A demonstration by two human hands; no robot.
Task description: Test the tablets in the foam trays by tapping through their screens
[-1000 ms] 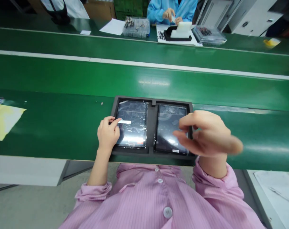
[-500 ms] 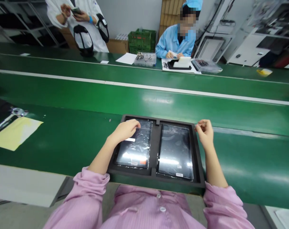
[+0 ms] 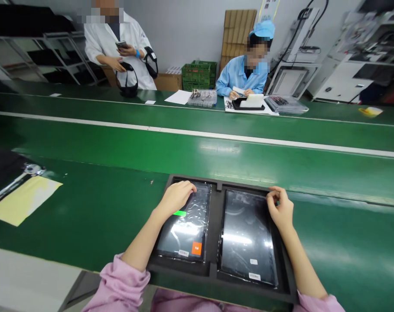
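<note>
Two dark, shiny tablet-like screens, a left screen [image 3: 187, 232] and a right screen [image 3: 247, 238], lie side by side in a dark foam tray [image 3: 213, 236]. Clear film with wrinkles covers the left one, which bears an orange square sticker [image 3: 197, 248] and a green tab [image 3: 180, 213]. Over its upper left part rests my left hand [image 3: 177, 197], fingers bent together, their undersides hidden. At the upper right corner of the right screen, my right hand [image 3: 281, 208] has thumb and fingers curled in a pinch. What it grips there does not show.
A yellow sheet [image 3: 26, 201] lies to the left beside a black item with a shiny metal part [image 3: 34, 169]. Across the green bench, a seated person in blue [image 3: 240, 78] handles parts near a clear compartment box [image 3: 203, 97]. Another person in white [image 3: 128, 60] stands holding a phone.
The view has tilted up, so the tray sits lower in the picture. My right thumb has come closer to the right screen's corner. The green tab's colour now shows; it looked white before.
</note>
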